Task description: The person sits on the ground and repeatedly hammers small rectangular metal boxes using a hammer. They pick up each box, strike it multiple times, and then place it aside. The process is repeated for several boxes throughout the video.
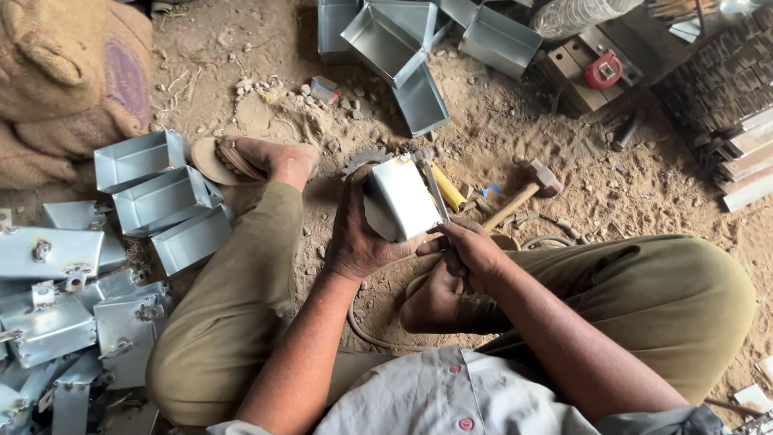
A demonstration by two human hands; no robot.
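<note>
Head view: left hand (358,234) clasps a shiny rectangular sheet-metal box (403,197) in a closed grip; right hand (471,254) pinches a thin metal rod (436,192) against it.

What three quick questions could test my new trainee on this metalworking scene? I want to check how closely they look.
1. Which hand grips the small metal box?
2. True or false: the hammer is in the right hand.
3. Where do the finished open boxes lie: A) by the person's left leg, B) on a bench, C) in the sack?

Key: 1. The left hand. 2. False; the hammer lies on the dirt ground, and the right hand holds a thin metal tool against the box. 3. A.
</note>
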